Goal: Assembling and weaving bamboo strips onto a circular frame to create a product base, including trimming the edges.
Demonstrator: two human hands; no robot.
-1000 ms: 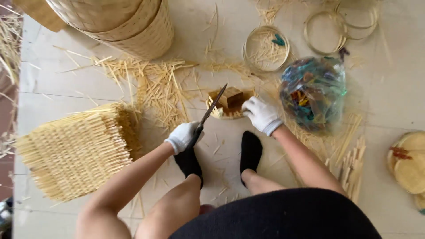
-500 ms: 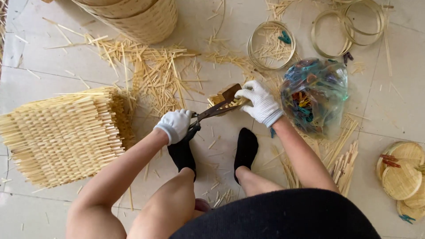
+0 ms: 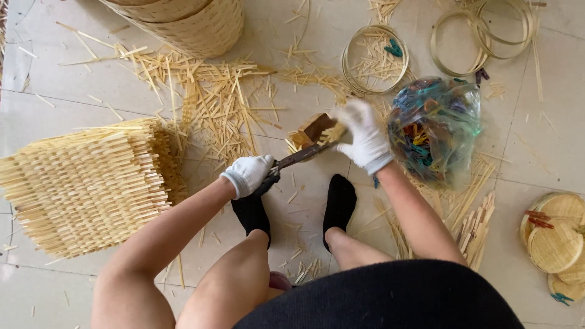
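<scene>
A: Entries taken outward from the wooden block [image 3: 312, 130], nearest the person first. Begin.

B: Item one, two feet in black socks [image 3: 340, 204], on the floor tiles just on the person's side of the block.

A: Hands?

B: Left hand [image 3: 248, 175], white glove, closed around the handle of a dark knife [image 3: 297, 157]. The blade runs up from that hand and its tip meets the block. Right hand [image 3: 364, 137], white glove, fingers curled over the block's right end, holding it together with a small bundle of pale strips [image 3: 332, 132]. How tightly the fingers press is hard to judge, since the glove blurs there.

A: The block itself?

B: Brown, short, lying on the floor between the two hands, just beyond the feet.

A: Containers.

B: Clear plastic bag [image 3: 434, 129], right of the block and close to the right hand, filled with clips of many colours. Round bamboo hoop [image 3: 375, 60], beyond the block, lying flat, with loose pale splinters and a teal clip inside its ring. Stacked thin hoops [image 3: 481, 30], farther beyond and right. Woven basket [image 3: 183, 21], beyond and left, only its lower wall in view, contents not visible.

A: Remainder?

B: Stack of woven mats [image 3: 85, 186], well left of the block. Scattered bamboo slivers [image 3: 207, 97], between block and basket. Small round woven lids [image 3: 554, 244], far right, with red clips on them.
</scene>
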